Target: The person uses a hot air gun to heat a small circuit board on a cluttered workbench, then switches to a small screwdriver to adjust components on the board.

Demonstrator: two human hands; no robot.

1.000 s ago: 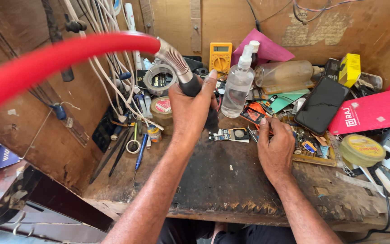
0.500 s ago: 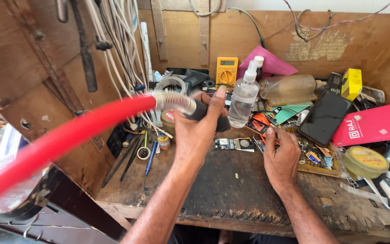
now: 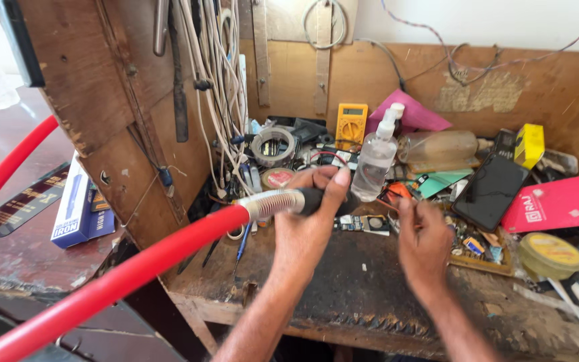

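Your left hand [image 3: 306, 214] grips the black handpiece with its red hose [image 3: 135, 268]; your right hand [image 3: 423, 245] pinches something too small to tell above the worn wooden bench [image 3: 370, 302].

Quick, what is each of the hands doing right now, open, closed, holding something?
Left hand: closed around the black handle of the red-hosed tool.
Right hand: fingers curled above the workbench; whether it holds anything cannot be told.

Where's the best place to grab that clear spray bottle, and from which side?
Take the clear spray bottle around its straight body, below the white nozzle, coming from the front. It stands upright; clutter crowds its back and right, and the left hand with the hot-air handle sits just left.
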